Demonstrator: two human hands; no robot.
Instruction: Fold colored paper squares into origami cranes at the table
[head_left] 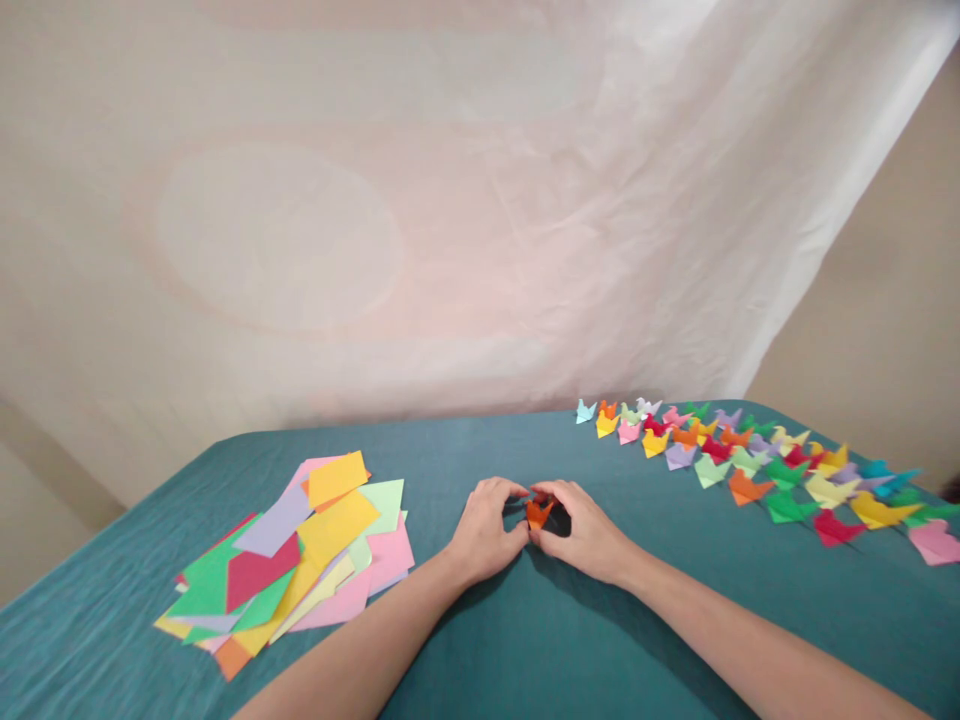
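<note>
Between my two hands, in the middle of the table, is a small orange origami bird point(538, 514). My left hand point(491, 527) is curved around its left side, with index fingertip and thumb tip close together at the paper. My right hand point(581, 530) mirrors it, its index finger at the top of the bird and its thumb at the bottom. The fingers partly cover the bird, so exact contact is hard to see.
A loose pile of coloured paper pieces point(337, 530) lies to the left. Rows of finished origami birds point(748, 487) in many colours stand along the right side of the teal tablecloth point(480, 650). A pale cloth point(450, 220) hangs behind the table.
</note>
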